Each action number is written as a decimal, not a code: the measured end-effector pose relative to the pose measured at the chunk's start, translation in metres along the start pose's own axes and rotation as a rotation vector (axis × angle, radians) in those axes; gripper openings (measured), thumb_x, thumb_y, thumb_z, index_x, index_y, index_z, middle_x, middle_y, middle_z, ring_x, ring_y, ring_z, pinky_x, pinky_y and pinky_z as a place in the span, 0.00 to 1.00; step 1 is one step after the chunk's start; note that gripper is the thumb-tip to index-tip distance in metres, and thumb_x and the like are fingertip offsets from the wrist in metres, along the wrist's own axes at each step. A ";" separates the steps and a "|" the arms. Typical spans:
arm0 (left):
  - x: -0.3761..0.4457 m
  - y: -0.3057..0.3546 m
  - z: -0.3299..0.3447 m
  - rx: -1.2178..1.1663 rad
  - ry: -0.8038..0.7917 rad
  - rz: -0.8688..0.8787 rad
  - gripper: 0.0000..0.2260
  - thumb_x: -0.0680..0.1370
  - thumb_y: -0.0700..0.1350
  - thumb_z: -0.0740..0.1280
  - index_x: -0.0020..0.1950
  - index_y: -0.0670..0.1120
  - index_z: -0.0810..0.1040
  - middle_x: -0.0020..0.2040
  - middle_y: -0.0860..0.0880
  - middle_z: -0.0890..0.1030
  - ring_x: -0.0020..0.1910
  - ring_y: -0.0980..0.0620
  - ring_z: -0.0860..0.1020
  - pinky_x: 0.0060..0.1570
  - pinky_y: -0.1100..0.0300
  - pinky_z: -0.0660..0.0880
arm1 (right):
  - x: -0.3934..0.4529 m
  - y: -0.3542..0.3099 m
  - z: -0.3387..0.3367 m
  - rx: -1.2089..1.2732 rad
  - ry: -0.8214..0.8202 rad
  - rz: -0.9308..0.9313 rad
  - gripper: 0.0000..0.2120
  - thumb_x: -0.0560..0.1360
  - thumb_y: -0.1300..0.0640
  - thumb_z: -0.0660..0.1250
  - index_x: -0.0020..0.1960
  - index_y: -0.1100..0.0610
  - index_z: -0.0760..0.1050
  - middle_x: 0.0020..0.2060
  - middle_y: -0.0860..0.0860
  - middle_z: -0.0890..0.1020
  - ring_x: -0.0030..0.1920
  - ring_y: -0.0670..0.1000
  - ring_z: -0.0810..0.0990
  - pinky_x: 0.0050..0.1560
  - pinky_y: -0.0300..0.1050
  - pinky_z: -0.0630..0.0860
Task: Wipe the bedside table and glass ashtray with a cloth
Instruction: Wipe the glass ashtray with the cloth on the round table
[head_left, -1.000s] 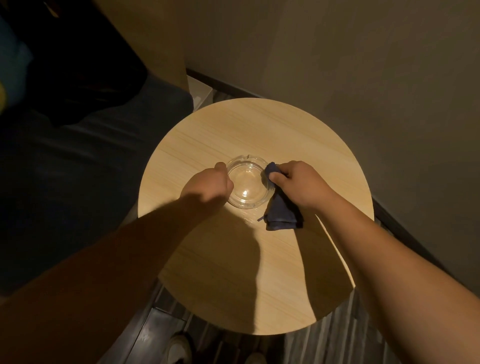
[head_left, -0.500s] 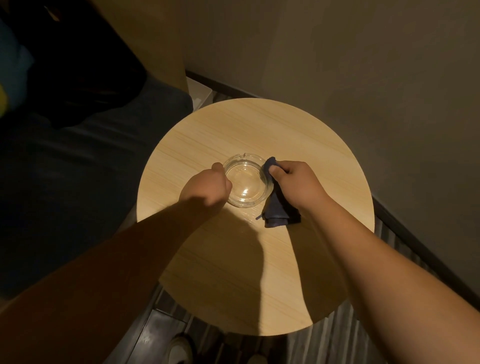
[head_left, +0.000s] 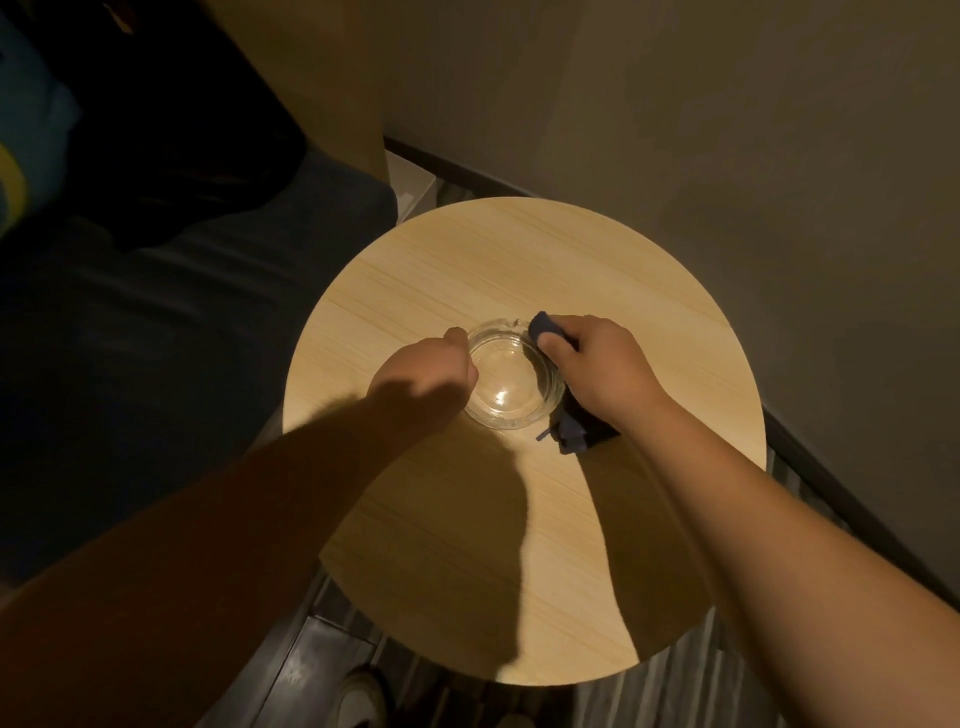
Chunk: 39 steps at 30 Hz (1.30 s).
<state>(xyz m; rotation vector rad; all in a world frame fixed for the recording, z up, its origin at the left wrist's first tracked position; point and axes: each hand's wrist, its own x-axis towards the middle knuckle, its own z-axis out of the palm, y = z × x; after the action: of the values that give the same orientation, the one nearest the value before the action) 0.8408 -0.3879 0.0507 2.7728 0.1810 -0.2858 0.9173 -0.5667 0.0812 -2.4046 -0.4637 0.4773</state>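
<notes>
Since a second ago our right hand has worked the dark blue cloth a little farther round the rim, its folded corner now riding up over the far-right edge of the glass ashtray, while our left hand has barely shifted. The ashtray sits near the middle of the round wooden desk. Our left hand is curled shut against its left wall, thumb on the rim, steadying it; our right hand is clamped on the cloth, with the loose tail trailing onto the wood.

We judge the ashtray thick, stiff and fairly heavy, yet slick, likely to skate on the smooth top and chip if knocked. So we brace it by the outer wall, not the notched rim. The cloth is soft and limp; we bunch it under the fingertips to press properly.
</notes>
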 end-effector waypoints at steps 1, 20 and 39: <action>0.002 -0.001 -0.002 -0.007 -0.017 0.019 0.09 0.80 0.41 0.57 0.57 0.38 0.69 0.30 0.50 0.67 0.27 0.52 0.66 0.25 0.57 0.56 | 0.003 -0.002 -0.002 -0.075 -0.030 -0.042 0.09 0.79 0.53 0.60 0.46 0.53 0.78 0.39 0.51 0.80 0.39 0.50 0.75 0.36 0.39 0.68; -0.054 0.010 0.008 -0.190 0.103 -0.225 0.11 0.82 0.50 0.57 0.55 0.44 0.73 0.36 0.46 0.79 0.31 0.49 0.79 0.30 0.56 0.77 | -0.023 -0.011 0.020 -0.335 0.099 -0.029 0.13 0.79 0.51 0.59 0.50 0.59 0.77 0.43 0.56 0.78 0.41 0.56 0.76 0.35 0.44 0.65; 0.006 -0.006 -0.030 0.089 -0.165 0.079 0.11 0.81 0.48 0.58 0.62 0.47 0.69 0.48 0.47 0.78 0.43 0.48 0.76 0.45 0.52 0.76 | -0.005 -0.020 0.002 -0.341 -0.154 -0.190 0.11 0.79 0.51 0.61 0.52 0.56 0.77 0.44 0.54 0.78 0.43 0.55 0.76 0.42 0.48 0.71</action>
<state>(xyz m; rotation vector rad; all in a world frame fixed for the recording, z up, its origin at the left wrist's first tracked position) 0.8506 -0.3712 0.0749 2.8181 0.0186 -0.5117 0.9082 -0.5529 0.0942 -2.6208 -0.8958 0.5360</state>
